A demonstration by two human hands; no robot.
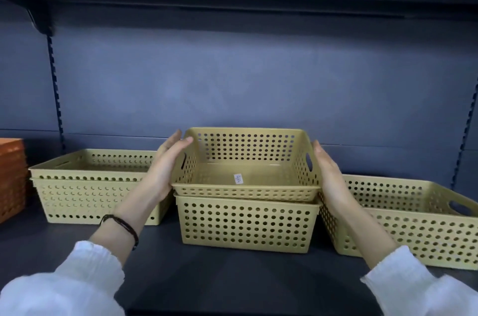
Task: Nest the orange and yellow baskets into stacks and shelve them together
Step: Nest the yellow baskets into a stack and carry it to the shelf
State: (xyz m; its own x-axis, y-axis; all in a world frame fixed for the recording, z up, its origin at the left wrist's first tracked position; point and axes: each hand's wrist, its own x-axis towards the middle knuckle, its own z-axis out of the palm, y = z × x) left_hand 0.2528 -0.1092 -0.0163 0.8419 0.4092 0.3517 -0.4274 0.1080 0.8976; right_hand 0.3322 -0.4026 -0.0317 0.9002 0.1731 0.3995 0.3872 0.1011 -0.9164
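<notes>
Left hand [165,168]: flat, fingers straight, against left side of top basket [245,146].
Right hand [328,176]: likewise, right side.
Top basket: tilted inside lower basket [245,222].

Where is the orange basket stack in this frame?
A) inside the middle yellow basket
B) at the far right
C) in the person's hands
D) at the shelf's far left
D: the orange stack stands at the frame's left edge, beside the left yellow baskets.

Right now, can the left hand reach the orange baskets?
Likely yes: the left hand grips nothing, and the space above the yellow stack beside the orange baskets is open.
</notes>
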